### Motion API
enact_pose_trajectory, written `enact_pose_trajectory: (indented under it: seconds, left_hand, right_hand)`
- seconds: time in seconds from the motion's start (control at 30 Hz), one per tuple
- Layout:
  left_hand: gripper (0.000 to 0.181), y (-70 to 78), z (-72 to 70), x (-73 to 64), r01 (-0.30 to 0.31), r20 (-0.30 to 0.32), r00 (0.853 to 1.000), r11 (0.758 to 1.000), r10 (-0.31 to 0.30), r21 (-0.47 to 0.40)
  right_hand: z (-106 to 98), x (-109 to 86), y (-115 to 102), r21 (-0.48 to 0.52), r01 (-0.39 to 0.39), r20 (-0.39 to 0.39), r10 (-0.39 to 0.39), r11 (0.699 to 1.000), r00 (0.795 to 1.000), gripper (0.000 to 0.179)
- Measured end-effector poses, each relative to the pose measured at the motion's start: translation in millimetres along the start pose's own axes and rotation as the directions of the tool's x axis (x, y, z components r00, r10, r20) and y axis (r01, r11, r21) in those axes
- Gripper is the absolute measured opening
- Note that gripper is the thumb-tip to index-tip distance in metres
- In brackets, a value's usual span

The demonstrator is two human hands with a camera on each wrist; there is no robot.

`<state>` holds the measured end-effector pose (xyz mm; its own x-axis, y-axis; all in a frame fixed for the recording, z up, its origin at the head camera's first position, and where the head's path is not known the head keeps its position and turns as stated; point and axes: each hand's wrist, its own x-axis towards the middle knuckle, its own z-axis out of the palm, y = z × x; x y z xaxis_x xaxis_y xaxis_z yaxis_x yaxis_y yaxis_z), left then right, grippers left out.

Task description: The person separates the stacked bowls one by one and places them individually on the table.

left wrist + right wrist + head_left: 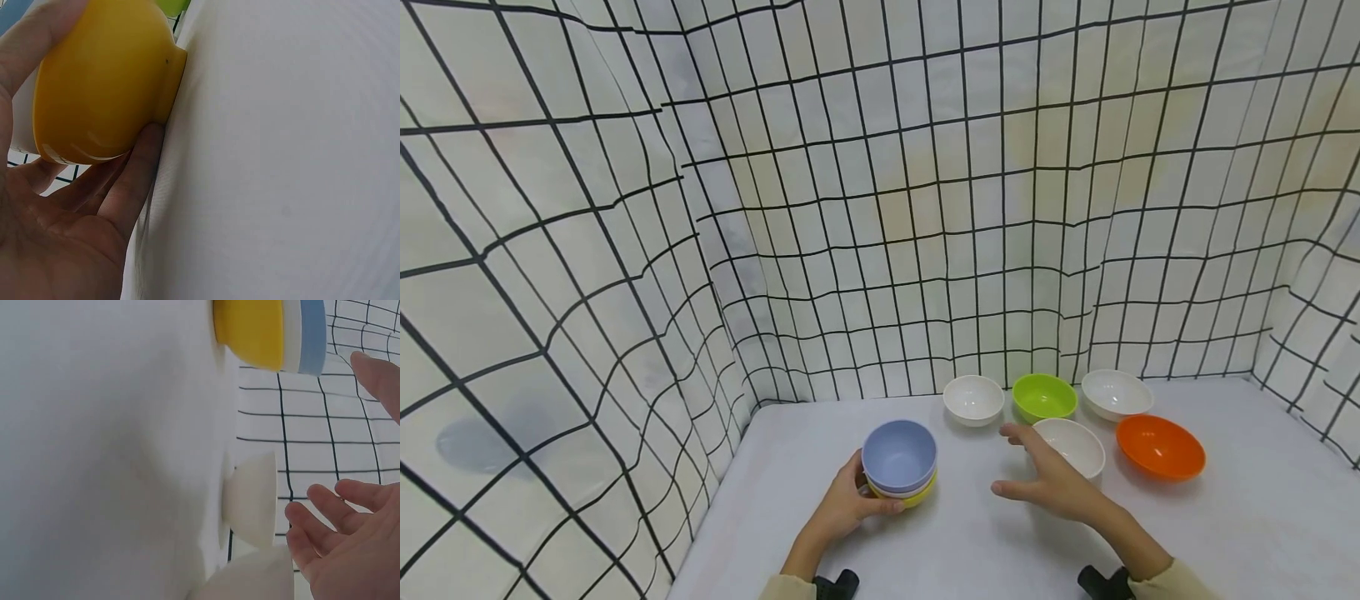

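Observation:
A stack of nested bowls stands left of centre on the white table: a blue bowl [899,454] on top, a white one in the middle and a yellow bowl [103,81] at the bottom. My left hand [848,500] holds the stack from its left side, thumb at the front and fingers curving behind. In the left wrist view a fingertip lies by the yellow bowl's foot. To the right, my right hand [1052,479] hangs over the table with fingers spread and nothing in it. It partly covers a white bowl [1075,446] behind it.
Beyond the hands stand a white bowl [973,400], a green bowl [1044,397] and another white bowl [1116,393] along the back. An orange bowl [1161,447] sits at the right. A white wall with black netting [925,208] encloses the table [1262,517].

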<state>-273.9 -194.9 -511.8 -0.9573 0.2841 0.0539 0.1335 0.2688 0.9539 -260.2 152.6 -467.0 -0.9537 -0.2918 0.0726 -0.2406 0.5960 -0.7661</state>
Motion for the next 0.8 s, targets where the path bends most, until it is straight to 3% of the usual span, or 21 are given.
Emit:
enact_pose_trajectory:
  seconds: [0.4, 0.67, 0.8]
  left_hand:
    - [0.101, 0.7, 1.3, -0.3, -0.005, 0.000, 1.000, 1.000, 0.005, 0.007]
    - [0.099, 0.8, 1.0, -1.4, -0.011, 0.002, 1.000, 1.000, 0.011, 0.019]
    - [0.099, 0.1, 1.0, -1.4, -0.015, 0.008, 1.000, 1.000, 0.014, 0.019]
  right_hand:
    - [33.5, 31.5, -14.7, 0.086, 0.083, 0.068, -0.089, 0.993, 0.994, 0.090]
    - [52.2, 48.2, -29.3, 0.139, 0.198, 0.109, -0.213, 0.970, 0.971, 0.089]
    - [59.8, 55.6, -36.1, 0.150, 0.213, 0.125, -0.232, 0.965, 0.965, 0.095]
